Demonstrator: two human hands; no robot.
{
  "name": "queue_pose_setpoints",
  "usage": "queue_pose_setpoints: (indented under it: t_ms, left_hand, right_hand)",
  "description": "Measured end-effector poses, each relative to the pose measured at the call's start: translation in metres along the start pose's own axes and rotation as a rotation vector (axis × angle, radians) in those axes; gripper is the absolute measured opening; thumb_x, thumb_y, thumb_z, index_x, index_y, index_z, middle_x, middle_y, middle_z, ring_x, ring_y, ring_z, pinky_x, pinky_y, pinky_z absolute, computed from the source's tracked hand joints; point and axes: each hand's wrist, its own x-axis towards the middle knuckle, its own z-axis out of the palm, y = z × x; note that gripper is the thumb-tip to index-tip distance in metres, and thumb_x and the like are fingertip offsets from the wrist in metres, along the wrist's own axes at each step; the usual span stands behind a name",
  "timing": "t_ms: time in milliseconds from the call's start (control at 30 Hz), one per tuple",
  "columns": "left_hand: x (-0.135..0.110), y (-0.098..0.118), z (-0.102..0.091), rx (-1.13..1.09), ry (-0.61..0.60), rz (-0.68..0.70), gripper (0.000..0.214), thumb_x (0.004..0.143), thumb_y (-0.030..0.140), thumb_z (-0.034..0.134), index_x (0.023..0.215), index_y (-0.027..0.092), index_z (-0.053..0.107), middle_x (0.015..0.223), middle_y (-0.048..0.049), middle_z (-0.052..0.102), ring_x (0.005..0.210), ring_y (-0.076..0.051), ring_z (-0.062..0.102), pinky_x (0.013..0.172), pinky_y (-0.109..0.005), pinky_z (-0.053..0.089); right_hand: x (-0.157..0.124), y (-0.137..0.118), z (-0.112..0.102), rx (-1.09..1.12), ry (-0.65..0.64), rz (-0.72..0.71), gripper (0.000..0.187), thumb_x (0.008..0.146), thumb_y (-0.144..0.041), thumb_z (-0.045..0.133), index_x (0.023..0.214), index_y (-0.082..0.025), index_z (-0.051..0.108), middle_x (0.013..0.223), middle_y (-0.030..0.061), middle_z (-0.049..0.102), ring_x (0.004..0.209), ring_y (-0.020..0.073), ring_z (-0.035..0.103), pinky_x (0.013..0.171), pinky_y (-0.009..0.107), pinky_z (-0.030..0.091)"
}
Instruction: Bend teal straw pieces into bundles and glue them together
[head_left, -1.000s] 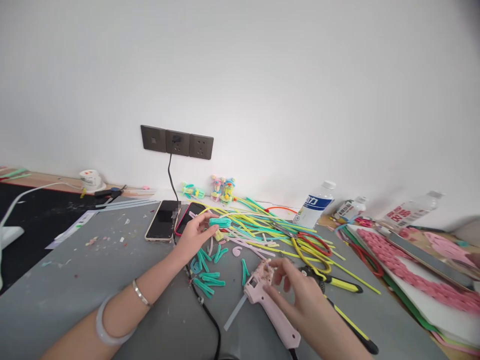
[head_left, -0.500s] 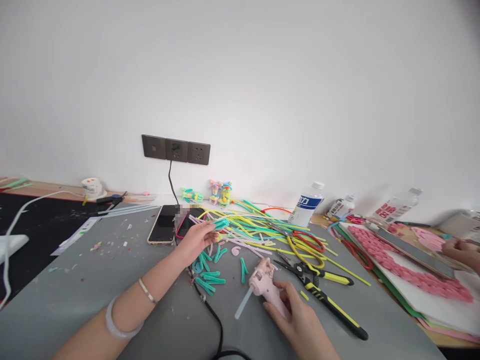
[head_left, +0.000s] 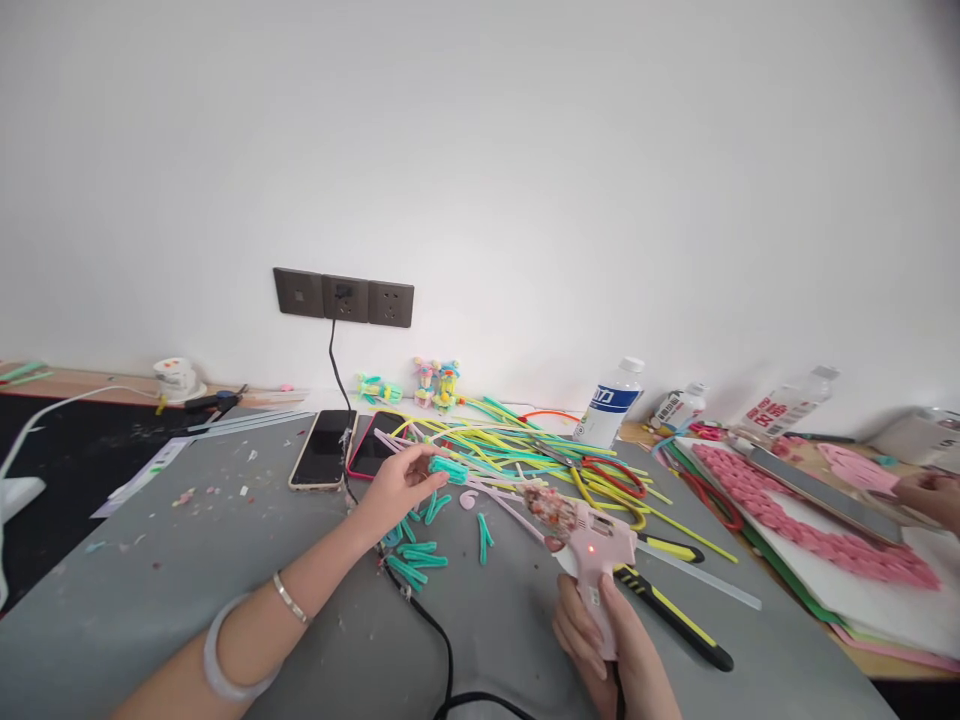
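Observation:
Between the fingertips of my left hand (head_left: 401, 492) is a small teal bundle of bent pipe cleaners (head_left: 448, 470). My right hand (head_left: 592, 625) is wrapped round the handle of a pale pink hot glue gun (head_left: 600, 548). Its crusted nozzle points left, toward the bundle but apart from it. A red light glows on its side, and a clear glue stick (head_left: 705, 580) sticks out of its back. Several folded teal pipe cleaner pieces (head_left: 416, 560) lie on the grey mat below my left hand. One more folded piece (head_left: 484, 538) lies to their right.
Long pipe cleaners (head_left: 510, 440) are heaped behind my hands, with red-handled scissors (head_left: 615, 475) among them. Yellow-black pliers (head_left: 675, 620) lie partly behind the glue gun. Two phones (head_left: 322, 450) and a bottle (head_left: 611, 405) stand or lie farther back. Another person's hand (head_left: 926, 495) is at far right.
My right hand has lifted the glue gun off the mat and turned it, so its nozzle now points left. My left hand has shifted slightly, showing more of the teal bundle.

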Motion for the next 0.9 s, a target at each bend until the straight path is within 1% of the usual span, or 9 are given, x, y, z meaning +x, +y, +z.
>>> queue_pose_setpoints:
  t_ms: [67, 133, 200, 300, 433, 567, 733, 900]
  left_hand:
    - [-0.001, 0.000, 0.000, 0.041, -0.031, 0.031, 0.035, 0.084, 0.040, 0.066, 0.111, 0.017, 0.065, 0.082, -0.0009, 0.057, 0.078, -0.017, 0.058, 0.072, -0.029, 0.053]
    - [-0.001, 0.001, -0.001, 0.080, -0.056, 0.051, 0.035, 0.085, 0.039, 0.066, 0.113, 0.018, 0.065, 0.083, -0.0017, 0.058, 0.077, -0.017, 0.058, 0.069, -0.028, 0.051]
    - [-0.001, 0.001, -0.001, 0.106, -0.071, 0.063, 0.033, 0.085, 0.038, 0.067, 0.112, 0.019, 0.065, 0.087, -0.0036, 0.061, 0.079, -0.018, 0.059, 0.068, -0.028, 0.050]
    - [-0.001, 0.001, 0.000, 0.115, -0.074, 0.069, 0.031, 0.083, 0.038, 0.068, 0.108, 0.019, 0.066, 0.090, -0.0057, 0.065, 0.082, -0.020, 0.061, 0.071, -0.029, 0.050]
    - [-0.002, 0.004, 0.001, 0.125, -0.073, 0.079, 0.029, 0.082, 0.038, 0.069, 0.104, 0.019, 0.069, 0.100, -0.0080, 0.067, 0.083, -0.020, 0.062, 0.070, -0.029, 0.051]
    - [-0.003, 0.004, 0.001, 0.133, -0.107, 0.071, 0.031, 0.084, 0.040, 0.068, 0.107, 0.019, 0.069, 0.099, -0.0082, 0.067, 0.082, -0.020, 0.062, 0.070, -0.029, 0.052]
    - [-0.003, 0.002, 0.000, 0.130, -0.116, 0.088, 0.031, 0.084, 0.040, 0.066, 0.107, 0.019, 0.069, 0.099, -0.0081, 0.067, 0.080, -0.019, 0.062, 0.069, -0.028, 0.052]
    - [-0.002, 0.004, 0.001, 0.144, -0.113, 0.098, 0.028, 0.084, 0.037, 0.066, 0.105, 0.019, 0.070, 0.094, -0.0063, 0.067, 0.077, -0.018, 0.061, 0.067, -0.026, 0.051]
  right_hand:
    - [0.005, -0.003, 0.009, 0.037, -0.056, 0.052, 0.035, 0.091, -0.054, 0.057, 0.095, -0.019, 0.060, 0.050, -0.0114, 0.030, 0.040, 0.0039, 0.009, 0.042, 0.021, 0.021]
    - [0.012, -0.007, 0.016, 0.047, -0.111, 0.114, 0.036, 0.091, -0.054, 0.057, 0.098, -0.019, 0.060, 0.050, -0.0117, 0.029, 0.039, 0.0037, 0.008, 0.043, 0.020, 0.019]
    - [0.018, -0.008, 0.022, 0.034, -0.169, 0.157, 0.037, 0.091, -0.054, 0.058, 0.094, -0.018, 0.061, 0.049, -0.0117, 0.028, 0.038, 0.0029, 0.009, 0.043, 0.021, 0.017]
    - [0.025, -0.008, 0.028, -0.010, -0.229, 0.178, 0.038, 0.089, -0.055, 0.060, 0.091, -0.017, 0.060, 0.049, -0.0117, 0.028, 0.037, 0.0024, 0.010, 0.042, 0.021, 0.015]
    - [0.029, -0.006, 0.031, -0.053, -0.253, 0.181, 0.040, 0.089, -0.056, 0.060, 0.092, -0.017, 0.059, 0.050, -0.0115, 0.028, 0.038, 0.0025, 0.012, 0.043, 0.021, 0.015]
    - [0.031, -0.007, 0.030, -0.089, -0.272, 0.182, 0.039, 0.091, -0.054, 0.059, 0.089, -0.016, 0.058, 0.050, -0.0112, 0.031, 0.037, 0.0017, 0.014, 0.043, 0.021, 0.014]
    - [0.033, -0.006, 0.030, -0.107, -0.269, 0.173, 0.041, 0.091, -0.054, 0.060, 0.074, -0.017, 0.051, 0.050, -0.0106, 0.032, 0.038, 0.0012, 0.015, 0.042, 0.022, 0.014]
    - [0.033, -0.004, 0.030, -0.156, -0.262, 0.151, 0.048, 0.090, -0.057, 0.059, 0.066, -0.018, 0.045, 0.048, -0.0100, 0.031, 0.038, 0.0021, 0.017, 0.042, 0.023, 0.014]
